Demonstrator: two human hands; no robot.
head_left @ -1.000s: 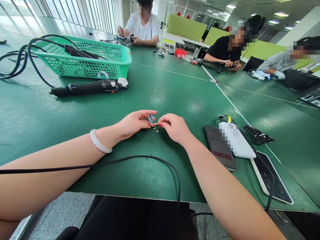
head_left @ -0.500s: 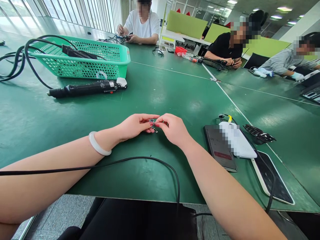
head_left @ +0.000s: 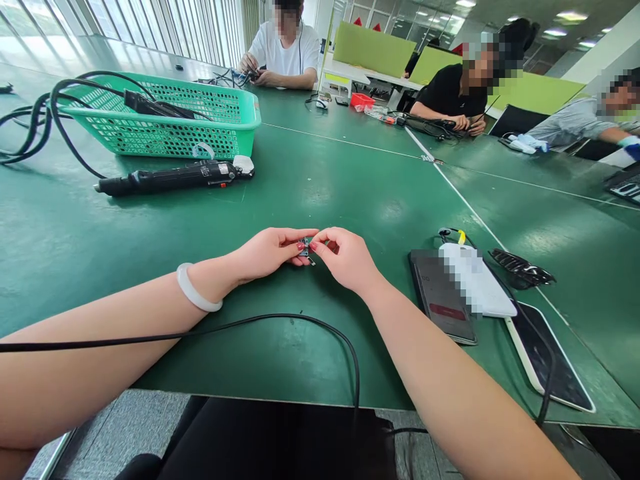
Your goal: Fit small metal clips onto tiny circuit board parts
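Head view: basket [head_left: 220,133] holds black cables [head_left: 163,109]; left fingers [head_left: 287,251] pinch small part [head_left: 304,248] (right fingers [head_left: 326,251]: cannot tell).

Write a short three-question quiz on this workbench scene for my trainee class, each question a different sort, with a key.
1. True or false: the left hand holds a small part, with the right hand close beside it.
2. What lies just in front of the green basket?
A) a red container
B) a black cylindrical tool
C) dark glasses
3. Fill in: a white ____ circles the left wrist.

Key: 1 true; 2 B; 3 bracelet.
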